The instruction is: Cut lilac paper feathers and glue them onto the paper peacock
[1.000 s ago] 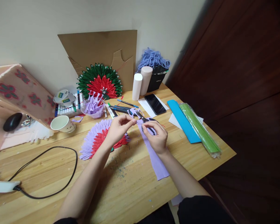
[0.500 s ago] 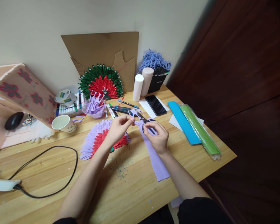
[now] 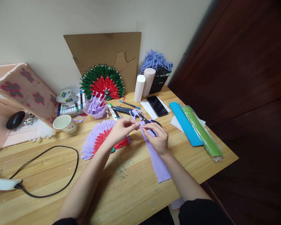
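Between my two hands is a small lilac crepe paper piece (image 3: 140,126), mostly hidden by the fingertips. My left hand (image 3: 123,130) pinches one end with thumb and forefinger. At the other end, my right hand (image 3: 157,137) pinches it too. Scissors (image 3: 142,117) with dark handles lie on the table just beyond the right hand. A long lilac paper strip (image 3: 158,164) runs from under the right hand toward the front edge. Beneath and left of the left hand lies a fan-shaped flower (image 3: 89,144) of lilac and red petals.
Behind the hands stand a bowl of lilac scraps (image 3: 97,107), markers (image 3: 112,112), a white bottle (image 3: 140,89) and a phone (image 3: 157,105). A paper cup (image 3: 65,123) is at left, near a black cable (image 3: 77,165). Blue paper (image 3: 184,123) and a green roll (image 3: 201,132) lie at right.
My right hand's fingertips have come closer to the left hand's, and the two now nearly meet at the lilac piece. The view has shifted slightly.
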`<state>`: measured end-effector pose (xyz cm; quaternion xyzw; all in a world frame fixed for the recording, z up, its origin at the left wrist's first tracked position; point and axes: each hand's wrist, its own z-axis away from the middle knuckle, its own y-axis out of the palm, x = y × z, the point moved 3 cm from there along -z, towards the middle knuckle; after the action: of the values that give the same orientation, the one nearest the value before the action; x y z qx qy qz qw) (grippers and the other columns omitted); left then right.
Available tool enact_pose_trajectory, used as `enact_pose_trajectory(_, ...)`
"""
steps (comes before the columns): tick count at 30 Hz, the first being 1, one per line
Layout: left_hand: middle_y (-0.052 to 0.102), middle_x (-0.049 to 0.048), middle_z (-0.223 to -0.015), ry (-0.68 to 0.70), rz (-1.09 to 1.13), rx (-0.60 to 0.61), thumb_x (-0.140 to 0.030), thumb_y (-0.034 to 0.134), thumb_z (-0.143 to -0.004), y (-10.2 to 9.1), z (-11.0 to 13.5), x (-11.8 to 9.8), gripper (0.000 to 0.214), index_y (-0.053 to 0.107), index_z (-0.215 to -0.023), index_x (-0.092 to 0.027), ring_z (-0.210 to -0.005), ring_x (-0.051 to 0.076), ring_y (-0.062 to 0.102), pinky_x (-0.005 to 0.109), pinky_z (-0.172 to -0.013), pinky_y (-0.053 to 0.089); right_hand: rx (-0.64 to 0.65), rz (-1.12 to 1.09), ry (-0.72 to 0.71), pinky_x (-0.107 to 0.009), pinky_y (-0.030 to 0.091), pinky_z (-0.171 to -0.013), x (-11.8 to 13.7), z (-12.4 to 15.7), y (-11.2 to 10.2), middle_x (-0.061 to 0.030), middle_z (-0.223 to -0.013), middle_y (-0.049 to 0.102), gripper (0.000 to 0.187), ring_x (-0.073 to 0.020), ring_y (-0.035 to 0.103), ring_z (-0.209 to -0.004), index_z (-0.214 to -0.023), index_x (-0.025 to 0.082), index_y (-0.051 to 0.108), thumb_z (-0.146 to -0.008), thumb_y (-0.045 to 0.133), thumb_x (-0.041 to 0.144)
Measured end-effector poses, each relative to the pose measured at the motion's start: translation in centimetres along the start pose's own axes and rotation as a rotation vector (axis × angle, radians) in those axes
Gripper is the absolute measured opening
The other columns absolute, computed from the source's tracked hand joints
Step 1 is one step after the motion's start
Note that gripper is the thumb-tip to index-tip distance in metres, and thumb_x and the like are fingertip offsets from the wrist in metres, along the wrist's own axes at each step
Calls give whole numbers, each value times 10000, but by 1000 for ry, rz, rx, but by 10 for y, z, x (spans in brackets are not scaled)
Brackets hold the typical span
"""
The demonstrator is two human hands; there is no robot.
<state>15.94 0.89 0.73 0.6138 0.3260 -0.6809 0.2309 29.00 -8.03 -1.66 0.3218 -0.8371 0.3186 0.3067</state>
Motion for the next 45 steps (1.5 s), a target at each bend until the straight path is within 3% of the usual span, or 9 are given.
enact_pose_trajectory(12, 676, 52, -703, 39, -144, -81, -320, 598, -739, 2, 1, 0, 217, 667, -742, -114, -630, 133, 596, 238, -610, 462, 12, 33, -67, -311, 505, -723, 1, -1, 0, -29, -769, 656, 94, -160, 614, -746, -821, 207, 637, -772, 598, 136)
enact_pose_trajectory(26, 676, 48, -684, 61, -116, -71, -320, 587, -764, -1, 1, -2, 226, 671, -738, -112, -638, 132, 602, 240, -625, 469, 59, -30, 9, -292, 513, -695, 0, -3, 0, -40, -823, 651, 115, -153, 609, -765, -863, 194, 639, -761, 609, 150)
enact_pose_trajectory(45, 671, 45, -683, 60, -100, -92, -352, 606, -762, -3, -2, 4, 240, 668, -743, -121, -641, 133, 612, 238, -622, 477, -6, 68, -12, -289, 492, -655, -6, -4, -7, -12, -723, 619, 60, -144, 580, -672, -759, 203, 605, -744, 601, 145)
